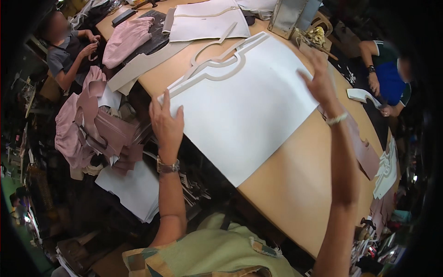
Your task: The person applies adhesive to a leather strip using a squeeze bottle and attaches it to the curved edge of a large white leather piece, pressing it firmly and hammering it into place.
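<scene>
A large white sheet (249, 106) lies across the tan table in front of me, one corner reaching past the near edge. Along its far edge runs a light grey strip (203, 79) with a curved, arch-like bend in the middle. My left hand (167, 123) rests at the sheet's left corner, fingers spread and touching the strip's end. Over the sheet's right side is my right hand (320, 79), its fingers apart and slightly blurred; nothing shows in it. Whether it touches the sheet I cannot tell. Beyond the strip lies a similar curved grey piece (210, 44).
Pink and mauve material (99, 124) is heaped left of the table (295, 198), above a stack of white sheets (131, 187). Mauve pieces (362, 147) lie at the right edge. A metal box (288, 18) stands at the back. Two people work at far left and right.
</scene>
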`<state>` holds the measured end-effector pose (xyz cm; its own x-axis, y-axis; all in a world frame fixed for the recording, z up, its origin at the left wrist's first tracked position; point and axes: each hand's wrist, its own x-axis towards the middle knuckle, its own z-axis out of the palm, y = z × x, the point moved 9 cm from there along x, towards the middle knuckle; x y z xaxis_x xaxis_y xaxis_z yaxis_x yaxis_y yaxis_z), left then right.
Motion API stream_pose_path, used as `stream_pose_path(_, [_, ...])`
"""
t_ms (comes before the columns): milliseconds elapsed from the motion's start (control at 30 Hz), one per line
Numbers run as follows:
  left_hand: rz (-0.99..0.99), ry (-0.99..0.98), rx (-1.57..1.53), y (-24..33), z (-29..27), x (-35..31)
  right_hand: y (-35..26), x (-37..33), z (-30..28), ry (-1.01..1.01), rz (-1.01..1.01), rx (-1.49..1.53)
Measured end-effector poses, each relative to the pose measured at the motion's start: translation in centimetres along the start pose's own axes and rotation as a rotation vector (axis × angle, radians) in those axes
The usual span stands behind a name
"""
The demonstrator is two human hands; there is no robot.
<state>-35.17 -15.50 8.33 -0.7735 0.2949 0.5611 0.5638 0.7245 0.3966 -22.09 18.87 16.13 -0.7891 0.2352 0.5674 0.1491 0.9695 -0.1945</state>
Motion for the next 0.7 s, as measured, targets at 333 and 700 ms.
stream_pose_path(333, [0.1, -0.278, -0.041, -2.4, 9.1, 9.5, -12.1, -16.8, 7.0, -0.199, 0.315, -0.01])
stream_pose_path(700, [0.007, -0.434, -0.321, -3.3, 13.4, 14.8, -11.0, -17.6, 6.6, -0.111, 0.423, -0.017])
